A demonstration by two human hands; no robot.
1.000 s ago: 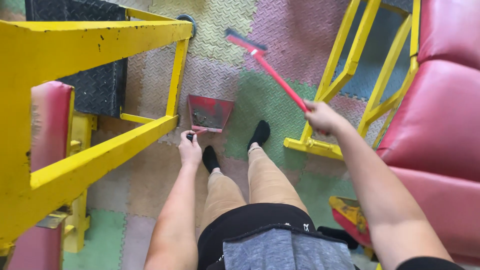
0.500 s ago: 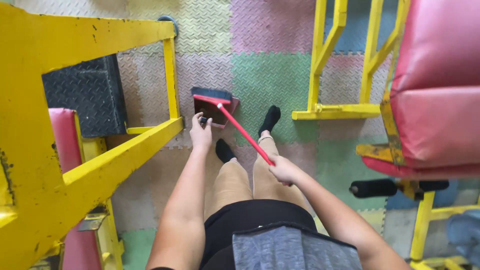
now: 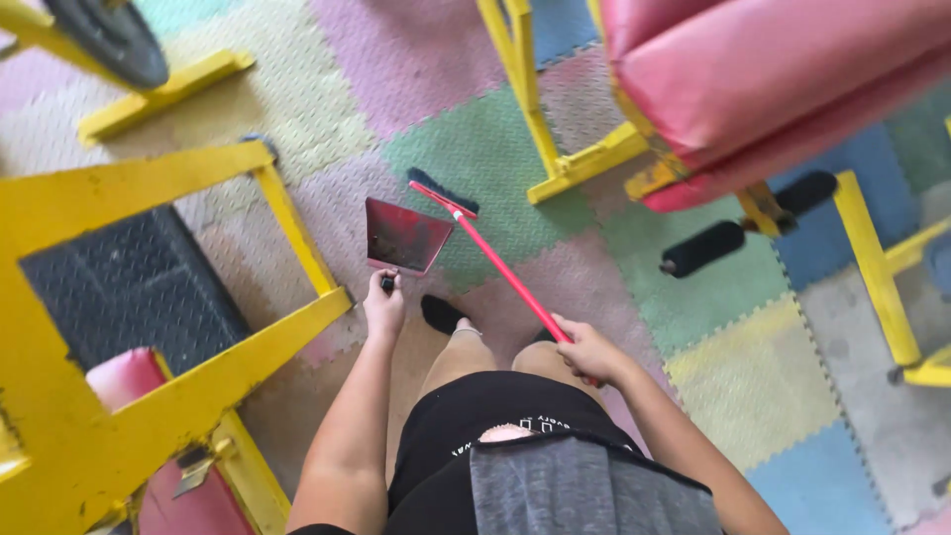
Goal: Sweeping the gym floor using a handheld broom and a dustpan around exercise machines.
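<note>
two hands clenched on red dustpan (image 3: 402,236) and broom (image 3: 495,260), yellow frames (image 3: 149,327) close on both sides

Yellow frame (image 3: 297,238) hems the dustpan (image 3: 401,236) leftward; mats (image 3: 495,149) beyond lie open.

A gym, judging by the yellow steel machine frames (image 3: 119,297), red padded bench cushions (image 3: 753,79), a black weight plate (image 3: 109,40), foam roller pads (image 3: 705,248) and interlocking pastel foam floor mats (image 3: 753,396).
</note>
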